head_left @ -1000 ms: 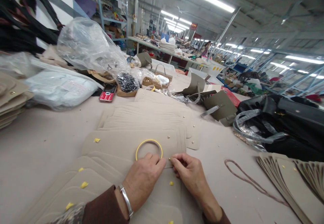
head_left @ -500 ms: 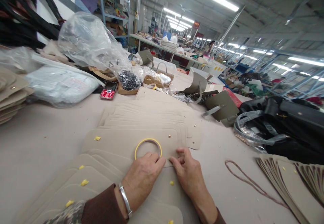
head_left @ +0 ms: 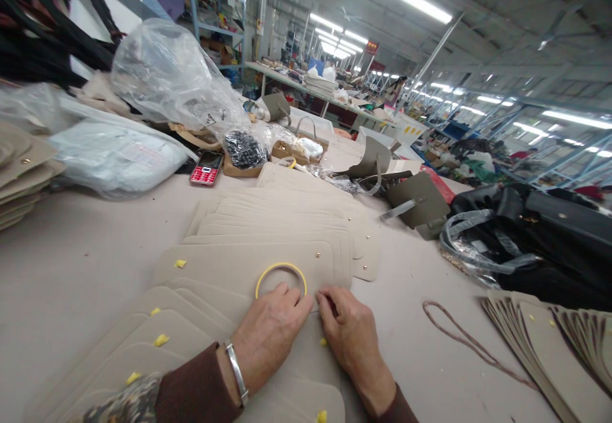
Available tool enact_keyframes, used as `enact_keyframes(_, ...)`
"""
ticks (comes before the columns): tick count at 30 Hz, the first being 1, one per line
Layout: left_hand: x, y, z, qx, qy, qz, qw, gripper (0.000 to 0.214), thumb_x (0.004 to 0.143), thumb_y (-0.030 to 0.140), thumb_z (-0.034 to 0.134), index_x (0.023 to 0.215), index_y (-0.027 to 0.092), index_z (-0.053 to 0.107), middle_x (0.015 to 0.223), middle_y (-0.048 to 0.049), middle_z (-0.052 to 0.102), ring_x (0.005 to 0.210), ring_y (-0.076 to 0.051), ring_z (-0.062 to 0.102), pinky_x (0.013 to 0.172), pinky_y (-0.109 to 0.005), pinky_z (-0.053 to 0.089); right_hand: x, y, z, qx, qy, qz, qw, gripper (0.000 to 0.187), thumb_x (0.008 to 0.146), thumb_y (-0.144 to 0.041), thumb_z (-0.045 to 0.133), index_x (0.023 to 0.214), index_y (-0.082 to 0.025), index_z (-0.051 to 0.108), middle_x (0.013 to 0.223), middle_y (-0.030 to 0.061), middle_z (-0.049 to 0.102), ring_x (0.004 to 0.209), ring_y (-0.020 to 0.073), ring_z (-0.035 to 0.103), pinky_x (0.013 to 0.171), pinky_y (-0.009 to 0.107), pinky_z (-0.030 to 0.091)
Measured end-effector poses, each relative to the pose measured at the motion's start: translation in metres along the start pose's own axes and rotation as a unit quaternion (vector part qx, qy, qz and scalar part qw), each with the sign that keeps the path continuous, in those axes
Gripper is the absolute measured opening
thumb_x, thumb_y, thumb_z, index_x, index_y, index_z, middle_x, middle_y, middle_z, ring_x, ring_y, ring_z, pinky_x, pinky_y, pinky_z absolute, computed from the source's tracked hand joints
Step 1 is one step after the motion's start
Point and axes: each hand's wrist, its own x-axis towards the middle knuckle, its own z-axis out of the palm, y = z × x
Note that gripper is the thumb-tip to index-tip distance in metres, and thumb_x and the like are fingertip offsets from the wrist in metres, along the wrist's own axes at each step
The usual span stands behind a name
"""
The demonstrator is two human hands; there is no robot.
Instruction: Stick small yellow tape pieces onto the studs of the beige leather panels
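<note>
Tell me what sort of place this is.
Probably a handbag factory: stacked beige leather panels with brass studs, a half-made olive bag, and long worktables stretching far back.

A red phone is left on the bench beside a plastic bag, and a brown cord is laid near black bags.
</note>
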Motion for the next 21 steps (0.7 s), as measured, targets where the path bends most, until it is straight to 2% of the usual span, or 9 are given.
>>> enact_keyframes(8,-0.009,-0.005,-0.009,-0.058,0.046,0.062,0.995,0.015,0.09,0.007,0.045,0.088,0.019,0.053,0.083,-0.0024,0.059,0.077,-0.021,0.054,0.067,-0.034,0.045,0.0,0.006,-0.026,0.015,-0.129,0.01,0.992,0.014,0.086,-0.014,0.056,0.078,-0.02,0.066,0.072,-0.0006,0.064,0.066,0.0135,0.058,0.063,0.023,0.037)
enact_keyframes(12,-0.008,-0.013,-0.008,-0.052,0.073,0.061,0.994,0.015,0.089,0.008,0.046,0.083,0.019,0.053,0.077,-0.001,0.059,0.07,-0.019,0.056,0.062,-0.031,0.046,-0.005,0.009,-0.04,0.073,-0.243,0.01,0.967,0.033,0.09,-0.023,0.055,0.058,-0.017,0.06,0.053,-0.0037,0.055,0.049,0.0096,0.047,0.048,0.022,0.028)
enact_keyframes(13,-0.007,-0.015,-0.007,-0.053,0.086,0.067,0.993,0.014,0.09,0.008,0.046,0.086,0.019,0.054,0.076,-0.0008,0.059,0.07,-0.019,0.057,0.061,-0.03,0.046,-0.006,0.008,-0.043,0.087,-0.248,0.013,0.965,0.037,0.091,-0.025,0.053,0.056,-0.017,0.059,0.052,-0.0038,0.053,0.047,0.0094,0.046,0.047,0.023,0.027)
enact_keyframes(14,-0.007,-0.016,-0.006,-0.057,0.103,0.077,0.99,0.015,0.091,0.009,0.045,0.09,0.02,0.055,0.075,-0.0006,0.06,0.069,-0.019,0.058,0.06,-0.029,0.047,-0.006,0.008,-0.044,0.104,-0.228,0.017,0.968,0.037,0.092,-0.026,0.052,0.057,-0.017,0.06,0.053,-0.0032,0.055,0.049,0.0097,0.047,0.048,0.023,0.029)
enact_keyframes(16,-0.007,-0.018,-0.004,-0.074,0.152,0.104,0.98,0.018,0.094,0.011,0.042,0.104,0.02,0.055,0.076,-0.0004,0.063,0.069,-0.017,0.061,0.06,-0.027,0.049,-0.006,0.005,-0.043,0.149,-0.134,0.023,0.979,0.025,0.092,-0.023,0.053,0.072,-0.017,0.067,0.066,-0.0008,0.063,0.06,0.0121,0.056,0.057,0.022,0.039)
enact_keyframes(18,-0.007,-0.019,-0.002,-0.09,0.202,0.129,0.967,0.025,0.097,0.015,0.039,0.119,0.019,0.05,0.08,-0.0014,0.066,0.07,-0.015,0.063,0.062,-0.025,0.051,-0.004,0.002,-0.041,0.211,-0.044,0.004,0.976,0.013,0.089,-0.017,0.055,0.09,-0.018,0.069,0.079,0.0017,0.068,0.071,0.0141,0.06,0.067,0.024,0.045)
enact_keyframes(21,-0.007,-0.018,0.001,-0.098,0.236,0.15,0.955,0.037,0.1,0.02,0.035,0.137,0.016,0.035,0.088,-0.004,0.07,0.072,-0.014,0.067,0.063,-0.023,0.053,-0.003,-0.005,-0.034,0.27,0.012,-0.064,0.961,0.019,0.085,-0.01,0.056,0.1,-0.018,0.065,0.087,0.004,0.069,0.075,0.015,0.062,0.069,0.025,0.049)
